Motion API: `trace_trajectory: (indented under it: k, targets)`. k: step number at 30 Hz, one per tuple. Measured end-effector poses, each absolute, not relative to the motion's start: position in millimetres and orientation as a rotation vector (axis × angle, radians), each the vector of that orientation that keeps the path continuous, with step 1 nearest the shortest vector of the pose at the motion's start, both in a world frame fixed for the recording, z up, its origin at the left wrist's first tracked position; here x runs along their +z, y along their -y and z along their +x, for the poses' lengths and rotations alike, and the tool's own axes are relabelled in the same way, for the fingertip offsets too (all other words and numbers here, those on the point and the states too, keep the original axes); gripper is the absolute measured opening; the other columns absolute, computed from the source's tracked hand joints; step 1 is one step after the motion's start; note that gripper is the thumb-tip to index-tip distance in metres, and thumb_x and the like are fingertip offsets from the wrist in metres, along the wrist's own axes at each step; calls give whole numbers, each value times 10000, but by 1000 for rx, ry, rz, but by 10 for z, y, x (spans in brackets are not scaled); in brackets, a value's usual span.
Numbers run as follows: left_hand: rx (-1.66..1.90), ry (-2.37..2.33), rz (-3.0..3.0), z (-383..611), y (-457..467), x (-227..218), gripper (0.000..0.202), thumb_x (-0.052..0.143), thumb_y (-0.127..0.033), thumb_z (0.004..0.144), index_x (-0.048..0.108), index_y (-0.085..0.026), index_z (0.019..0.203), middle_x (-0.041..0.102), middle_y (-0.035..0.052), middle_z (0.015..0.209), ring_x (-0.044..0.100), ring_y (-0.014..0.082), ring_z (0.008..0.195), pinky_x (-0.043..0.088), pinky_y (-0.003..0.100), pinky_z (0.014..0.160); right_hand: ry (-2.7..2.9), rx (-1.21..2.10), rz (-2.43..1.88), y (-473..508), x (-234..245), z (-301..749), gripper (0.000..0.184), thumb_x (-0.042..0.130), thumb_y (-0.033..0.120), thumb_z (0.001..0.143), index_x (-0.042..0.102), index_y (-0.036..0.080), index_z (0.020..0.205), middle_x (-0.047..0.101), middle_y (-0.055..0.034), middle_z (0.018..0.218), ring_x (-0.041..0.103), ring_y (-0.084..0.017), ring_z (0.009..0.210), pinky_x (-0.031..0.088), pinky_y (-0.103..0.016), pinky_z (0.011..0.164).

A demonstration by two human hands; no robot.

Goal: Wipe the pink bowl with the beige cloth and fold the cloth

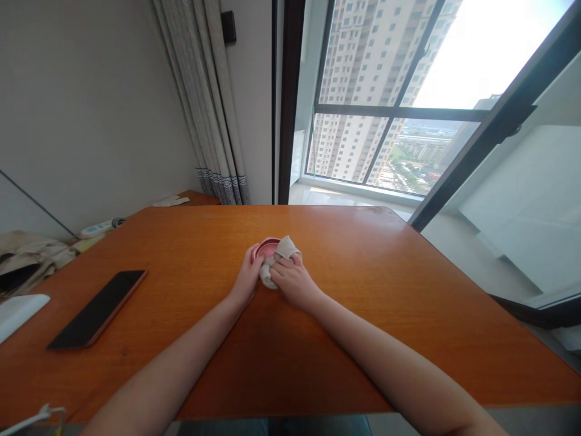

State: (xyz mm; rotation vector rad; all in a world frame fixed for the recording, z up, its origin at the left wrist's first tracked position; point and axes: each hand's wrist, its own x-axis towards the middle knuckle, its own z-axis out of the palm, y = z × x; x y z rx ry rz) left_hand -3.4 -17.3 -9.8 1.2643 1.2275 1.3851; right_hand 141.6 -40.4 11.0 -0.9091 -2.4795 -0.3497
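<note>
A small pink round dish [267,247] is near the middle of the wooden table, its inside facing up toward me. My left hand [247,272] grips its left rim, thumb on the near edge. Bunched in my right hand [293,280] is a pale grey cloth [287,247], pressed against the dish's right and near side. A fold of the cloth sticks up past my fingers, and another part hangs below the dish. The cloth and my fingers hide the right part of the dish.
The table [363,278] spreads out around my hands. A dark phone-like slab [100,309] lies at the left. Beyond it are a white object [20,312], crumpled fabric [34,257] and a power strip [97,228]. A white cable [31,418] crosses the near left corner.
</note>
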Motion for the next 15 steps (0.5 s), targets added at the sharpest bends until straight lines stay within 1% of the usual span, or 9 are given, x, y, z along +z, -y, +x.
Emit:
trace_trajectory:
  k: [3,6,7,8,10,12,15]
  targets:
    - [1403,-1317,1409,-155,118,-35,401,480,-244,784,486,-181,1180,535,87,1266,480,207,1199,323,389,1069,2488,-312,-904,396,139,1448,139,450,175,903,572,200,841,629,-36,847,520,-179,902,254,-374,918]
    - [1399,-1359,1569,-279,81,74,451,490,-199,742,503,-182,1192,518,86,1298,447,218,1238,275,399,1101,2448,-366,-919,362,164,1499,192,403,172,930,581,213,871,630,-27,892,507,-171,987,192,-417,1006]
    - [1385,-1357,1610,-308,79,113,467,489,-191,731,507,-175,1197,514,91,1306,439,225,1247,266,401,1107,2443,-397,-927,349,162,1508,204,389,175,938,582,212,882,628,-28,906,503,-171,996,200,-422,1006]
    - [1361,-1347,1651,-329,84,149,483,491,-186,721,509,-169,1203,513,96,1311,435,231,1252,262,402,1110,2450,-427,-934,336,155,1510,208,382,180,942,581,209,886,625,-31,911,504,-173,988,237,-414,983]
    - [1296,-1314,1724,-337,111,200,505,505,-185,706,509,-165,1211,513,100,1315,436,239,1254,264,403,1109,2487,-468,-944,309,126,1507,194,401,191,937,581,203,863,621,-32,898,509,-178,940,326,-374,874]
    - [1289,-1295,1747,-296,159,214,514,537,-210,710,492,-170,1220,511,102,1314,445,242,1247,283,404,1098,2524,-474,-935,282,87,1507,178,434,184,920,583,203,824,619,-27,865,508,-184,899,359,-348,775]
    - [1404,-1266,1615,-160,248,165,560,570,-316,755,401,-183,1273,504,112,1303,476,234,1218,358,396,1044,2497,-413,-950,247,38,1527,148,483,174,890,609,200,817,617,-36,836,492,-202,877,375,-355,771]
